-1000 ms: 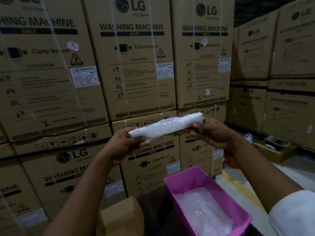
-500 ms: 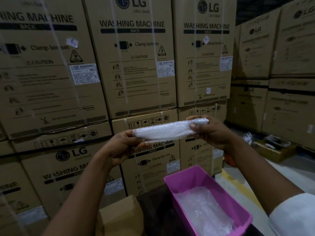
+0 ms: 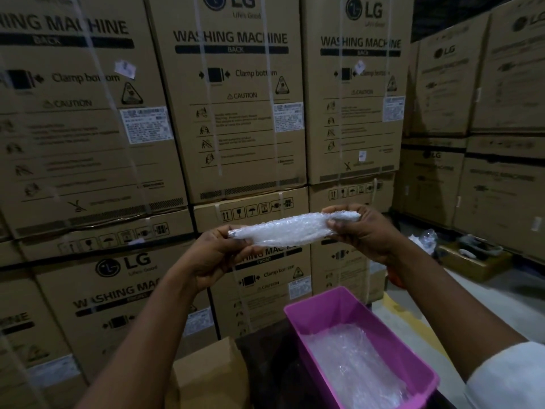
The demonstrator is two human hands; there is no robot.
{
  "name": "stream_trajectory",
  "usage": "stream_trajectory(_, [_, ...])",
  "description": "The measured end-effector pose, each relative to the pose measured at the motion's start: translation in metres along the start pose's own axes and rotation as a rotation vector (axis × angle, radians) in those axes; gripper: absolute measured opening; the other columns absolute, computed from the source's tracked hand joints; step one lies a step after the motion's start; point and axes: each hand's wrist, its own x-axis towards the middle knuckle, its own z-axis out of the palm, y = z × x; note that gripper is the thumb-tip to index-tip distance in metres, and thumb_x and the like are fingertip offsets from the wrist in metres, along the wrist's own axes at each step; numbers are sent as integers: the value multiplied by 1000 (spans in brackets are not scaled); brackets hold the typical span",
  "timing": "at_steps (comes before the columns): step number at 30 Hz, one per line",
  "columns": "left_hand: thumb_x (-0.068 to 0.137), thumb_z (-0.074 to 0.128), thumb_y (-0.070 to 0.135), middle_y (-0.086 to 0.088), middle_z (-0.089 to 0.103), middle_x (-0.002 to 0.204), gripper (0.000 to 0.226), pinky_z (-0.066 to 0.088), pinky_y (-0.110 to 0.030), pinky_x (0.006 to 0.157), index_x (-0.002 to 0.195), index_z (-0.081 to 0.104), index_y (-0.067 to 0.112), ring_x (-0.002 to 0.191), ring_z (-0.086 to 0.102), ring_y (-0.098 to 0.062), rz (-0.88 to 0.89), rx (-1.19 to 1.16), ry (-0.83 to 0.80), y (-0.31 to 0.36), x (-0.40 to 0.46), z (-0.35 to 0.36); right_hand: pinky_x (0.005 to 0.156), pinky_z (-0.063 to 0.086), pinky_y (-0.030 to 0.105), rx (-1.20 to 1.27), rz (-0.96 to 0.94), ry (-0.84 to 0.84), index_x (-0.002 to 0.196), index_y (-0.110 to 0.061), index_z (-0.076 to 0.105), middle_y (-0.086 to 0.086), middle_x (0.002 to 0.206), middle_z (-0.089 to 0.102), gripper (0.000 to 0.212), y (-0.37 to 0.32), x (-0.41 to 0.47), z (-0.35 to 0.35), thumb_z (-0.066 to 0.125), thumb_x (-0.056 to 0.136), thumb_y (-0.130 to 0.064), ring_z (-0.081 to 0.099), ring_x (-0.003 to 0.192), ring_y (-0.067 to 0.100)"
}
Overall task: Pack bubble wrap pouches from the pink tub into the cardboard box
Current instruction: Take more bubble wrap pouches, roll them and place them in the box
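Note:
I hold a rolled bubble wrap pouch (image 3: 290,230) up in front of me, nearly level, its right end a little higher. My left hand (image 3: 215,255) grips its left end and my right hand (image 3: 361,231) pinches its right end. Below, at the lower right, stands the pink tub (image 3: 312,314) with more bubble wrap pouches (image 3: 354,361) lying inside. A flap of the cardboard box (image 3: 206,376) shows at the bottom, left of the tub, between my forearms; its inside is hidden.
Tall stacks of strapped washing machine cartons (image 3: 236,113) form a wall straight ahead and on the right. The tub rests on a dark surface (image 3: 265,349). On the floor at the right lies a low open carton (image 3: 474,258) with odds and ends.
The pouch has tipped from a steeper slant to nearly level and sits slightly lower. Both hands have kept their hold on its ends.

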Motion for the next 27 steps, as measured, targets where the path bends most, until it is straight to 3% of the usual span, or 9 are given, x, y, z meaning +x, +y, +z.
stream_trajectory(5, [85, 50, -8, -24, 70, 92, 24, 58, -21, 64, 107, 58, -3, 76, 73, -23, -31, -44, 19, -4, 1, 0, 65, 57, 22, -9, -11, 4, 101, -4, 66, 11, 103, 70, 24, 4, 1, 0, 64, 77, 2, 71, 85, 18])
stream_trajectory(7, [85, 51, -9, -26, 69, 99, 27, 60, -22, 64, 110, 59, -3, 80, 73, -25, -53, -33, -1, -4, -1, -1, 70, 59, 26, -25, -3, 8, 101, -4, 66, 14, 108, 68, 25, 5, 3, -1, 65, 76, 1, 71, 89, 20])
stream_trajectory(9, [81, 62, -6, -28, 63, 116, 39, 60, -32, 74, 119, 60, 3, 94, 70, -34, -82, 49, -80, -3, -5, -7, 76, 60, 31, -35, 11, 11, 102, -3, 66, 18, 112, 67, 26, 6, 4, -2, 66, 76, 0, 70, 94, 24])
stream_trajectory(12, [65, 83, 28, -12, 61, 129, 71, 52, -49, 92, 131, 57, 22, 113, 61, -35, -116, 398, -259, 4, -9, -16, 80, 59, 35, -88, 46, -26, 100, -2, 67, 18, 114, 66, 28, 2, 4, -4, 68, 72, -4, 69, 98, 27])
stream_trajectory(15, [69, 76, 55, 2, 65, 123, 67, 47, -48, 100, 127, 58, 27, 114, 61, -25, -48, 629, -169, 9, -6, -2, 77, 60, 32, -182, 101, -106, 102, -1, 67, 16, 108, 68, 27, -6, 3, -2, 67, 76, -2, 69, 95, 25])
stream_trajectory(18, [85, 64, 43, -1, 68, 115, 38, 50, -40, 91, 119, 63, 25, 107, 62, -27, 44, 830, -125, 4, 0, 27, 73, 58, 28, -285, 140, -173, 103, -2, 67, 13, 103, 70, 21, -14, 3, 5, 62, 82, 3, 70, 92, 23])
stream_trajectory(21, [86, 67, 24, -6, 71, 100, 21, 55, -37, 79, 105, 68, 14, 86, 67, -21, 53, 858, -175, -13, 6, 41, 75, 57, 29, -321, 150, -200, 107, -4, 66, 14, 108, 67, 25, -18, 3, 12, 61, 84, 3, 69, 96, 24])
stream_trajectory(24, [83, 70, 13, -7, 70, 88, 18, 54, -29, 66, 99, 66, 6, 73, 67, -15, 71, 683, -117, -30, 6, 46, 75, 58, 32, -136, 116, -122, 125, -11, 55, 16, 120, 59, 49, -15, 3, 15, 67, 79, -1, 67, 101, 28])
stream_trajectory(27, [85, 67, 11, -9, 70, 94, 21, 55, -28, 63, 105, 63, 5, 75, 70, -17, 94, 469, 46, -42, 9, 50, 78, 59, 41, 117, 151, -75, 138, -22, 40, 20, 128, 58, 80, 2, 4, 13, 77, 68, -9, 64, 108, 36])
